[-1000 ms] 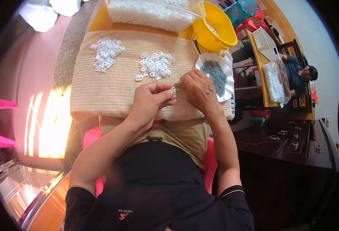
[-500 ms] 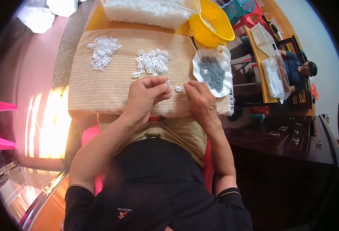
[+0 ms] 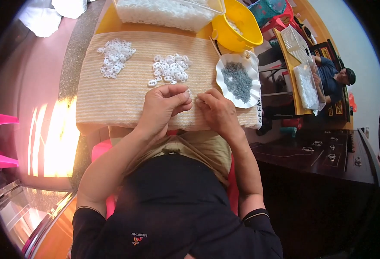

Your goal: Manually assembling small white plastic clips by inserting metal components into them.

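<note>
My left hand (image 3: 164, 107) is closed in a pinch over the striped cloth, with a small white plastic piece (image 3: 188, 92) showing at thumb and fingertip. Just to its right, my right hand (image 3: 219, 111) has its fingers bent and pressed together; what they hold is covered. A gap separates the two sets of fingertips. Beyond them lies a pile of white two-holed plastic pieces (image 3: 171, 68), with one stray piece (image 3: 152, 83) at its near left. Another white pile (image 3: 115, 58) sits farther left. Small grey parts (image 3: 237, 82) fill a white wavy-rimmed dish (image 3: 219, 69) at the right.
A clear bin (image 3: 168, 17) of white pieces stands at the back beside a yellow basin (image 3: 241, 41). The striped cloth (image 3: 108, 99) covers the table. At far right a person (image 3: 330, 77) sits by another bin (image 3: 306, 86). A pink stool (image 3: 0, 140) stands left.
My right hand has moved left, toward my left hand, and its fingers have curled in. The white two-holed piece seen by its fingertips is now covered. My left hand has stayed in place.
</note>
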Demonstrator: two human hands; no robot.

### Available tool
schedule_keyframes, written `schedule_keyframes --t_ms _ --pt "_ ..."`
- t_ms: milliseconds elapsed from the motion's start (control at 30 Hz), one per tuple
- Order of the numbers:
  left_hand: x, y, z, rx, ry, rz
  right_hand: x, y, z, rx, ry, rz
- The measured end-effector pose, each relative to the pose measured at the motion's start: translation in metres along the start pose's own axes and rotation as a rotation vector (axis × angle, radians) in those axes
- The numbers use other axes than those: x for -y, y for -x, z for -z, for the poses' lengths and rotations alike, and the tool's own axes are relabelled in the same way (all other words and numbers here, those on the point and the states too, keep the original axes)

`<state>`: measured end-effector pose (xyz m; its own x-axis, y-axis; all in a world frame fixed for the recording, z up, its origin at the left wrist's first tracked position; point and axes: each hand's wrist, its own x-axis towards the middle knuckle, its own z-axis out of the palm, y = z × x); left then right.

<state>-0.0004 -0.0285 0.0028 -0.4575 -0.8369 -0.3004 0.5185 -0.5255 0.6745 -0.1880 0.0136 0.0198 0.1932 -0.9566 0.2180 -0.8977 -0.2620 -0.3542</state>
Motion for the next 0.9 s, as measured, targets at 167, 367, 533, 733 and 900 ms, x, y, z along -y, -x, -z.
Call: schedule_keyframes --t_ms 167,367,533,733,900 --pt "0.001 0.0 -0.001 -0.008 0.002 0.013 0.002 0.0 0.003 0.034 0.047 0.042" --pt "0.002 -0.001 -0.002 -0.004 0.015 0.016 0.004 0.0 0.009 0.081 0.045 0.098" --pt "0.004 -0.001 0.0 -0.023 0.002 0.041 -0.002 -0.002 0.011 0.143 -0.018 0.099" --pt "0.005 -0.002 0.0 -0.013 0.009 0.077 -0.018 0.001 0.002 0.066 -0.51 -0.109" --pt "0.003 -0.001 -0.003 -0.02 0.003 0.096 -0.016 0.002 -0.002 0.08 -0.939 -0.322"
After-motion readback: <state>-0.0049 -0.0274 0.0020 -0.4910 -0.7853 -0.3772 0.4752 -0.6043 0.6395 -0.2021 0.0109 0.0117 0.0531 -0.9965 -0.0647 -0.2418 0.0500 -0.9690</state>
